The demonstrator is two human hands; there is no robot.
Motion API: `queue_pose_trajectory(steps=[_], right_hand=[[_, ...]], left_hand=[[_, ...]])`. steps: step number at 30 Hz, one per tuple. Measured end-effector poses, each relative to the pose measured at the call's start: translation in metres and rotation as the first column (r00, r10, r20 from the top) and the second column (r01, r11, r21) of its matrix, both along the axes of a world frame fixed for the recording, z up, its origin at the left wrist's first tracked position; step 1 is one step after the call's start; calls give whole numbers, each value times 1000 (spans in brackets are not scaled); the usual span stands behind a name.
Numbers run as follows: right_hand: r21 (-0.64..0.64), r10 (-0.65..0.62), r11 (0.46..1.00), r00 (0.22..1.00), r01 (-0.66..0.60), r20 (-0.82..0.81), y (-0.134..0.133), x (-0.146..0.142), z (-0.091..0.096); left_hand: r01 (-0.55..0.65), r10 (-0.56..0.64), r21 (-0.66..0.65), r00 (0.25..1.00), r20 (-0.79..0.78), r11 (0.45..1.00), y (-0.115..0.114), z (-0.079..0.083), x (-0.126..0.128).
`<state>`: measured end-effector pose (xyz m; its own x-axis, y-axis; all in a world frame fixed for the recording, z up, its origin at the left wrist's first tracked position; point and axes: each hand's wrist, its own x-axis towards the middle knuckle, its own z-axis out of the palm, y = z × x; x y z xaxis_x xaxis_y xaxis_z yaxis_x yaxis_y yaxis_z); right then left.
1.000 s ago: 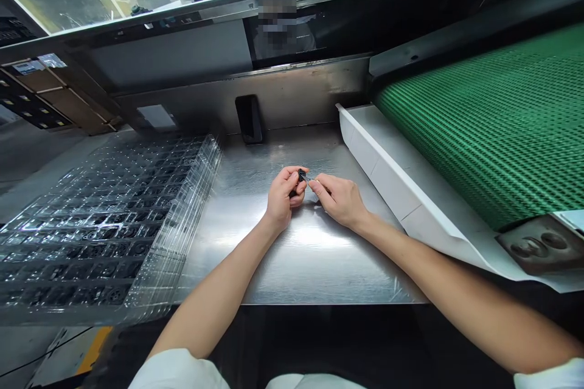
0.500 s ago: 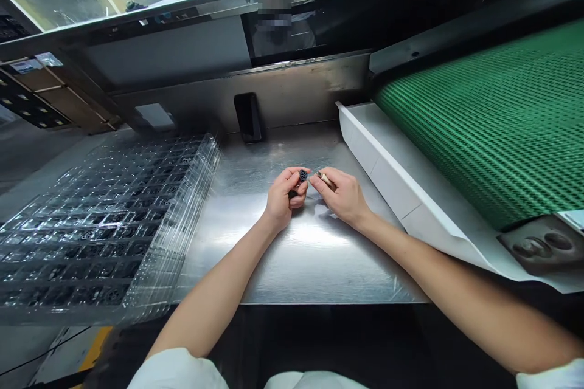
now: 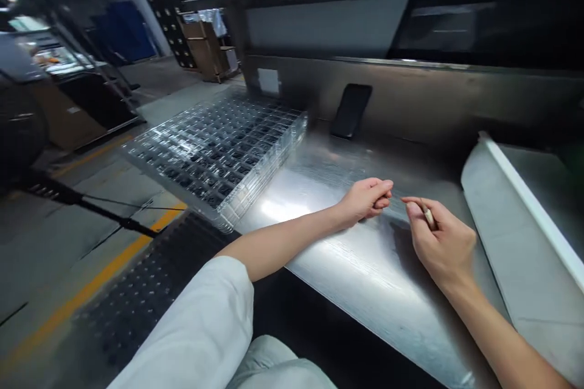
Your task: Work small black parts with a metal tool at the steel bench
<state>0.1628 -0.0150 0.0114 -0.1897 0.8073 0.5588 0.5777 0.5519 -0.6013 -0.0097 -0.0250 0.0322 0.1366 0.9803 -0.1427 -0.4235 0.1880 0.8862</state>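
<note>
My left hand (image 3: 367,199) rests on the steel worktop (image 3: 347,255) with its fingers curled shut; whatever it holds is hidden inside them. A short way to its right, my right hand (image 3: 440,243) pinches a thin pale stick-like tool (image 3: 427,216) between thumb and fingers. The two hands are apart, with a small gap of bare steel between them. A stack of clear plastic trays (image 3: 219,149) holding several small black parts lies to the left of my left hand.
A dark phone (image 3: 350,110) leans against the steel back wall. A white chute wall (image 3: 524,194) borders the worktop on the right. To the left is open factory floor with a yellow line (image 3: 86,292), racks and boxes in the background.
The view has swung left, so the green conveyor has gone out of sight. My hands have drawn apart, and the small black part seen at my left fingertips is now hidden.
</note>
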Motion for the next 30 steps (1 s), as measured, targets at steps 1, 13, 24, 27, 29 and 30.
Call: queue_pose_trajectory(steps=[1,13,24,27,29,30], right_hand=[[-1,-5,1000,1000,5,13,0,0,1],[-89,-87,990,966,111,242,8,-4,-2],[-299,-39,938,913,173,405,12,-5,-3],[-333,31,934,901,128,432,14,-6,-6],[-331,51,939,912,96,408,17,-5,-7],[-322,52,943,921,81,386,18,-5,-8]], left_hand=[[-8,8,3,1000,-5,1000,0,0,-1],[-56,103,155,944,-313,986,-6,-2,-9],[117,368,485,507,-780,867,-81,104,-117],[16,485,503,243,-840,864,-87,131,-187],[-77,444,440,36,-895,895,-84,140,-236],[-125,363,368,-60,-930,921,-82,143,-259]])
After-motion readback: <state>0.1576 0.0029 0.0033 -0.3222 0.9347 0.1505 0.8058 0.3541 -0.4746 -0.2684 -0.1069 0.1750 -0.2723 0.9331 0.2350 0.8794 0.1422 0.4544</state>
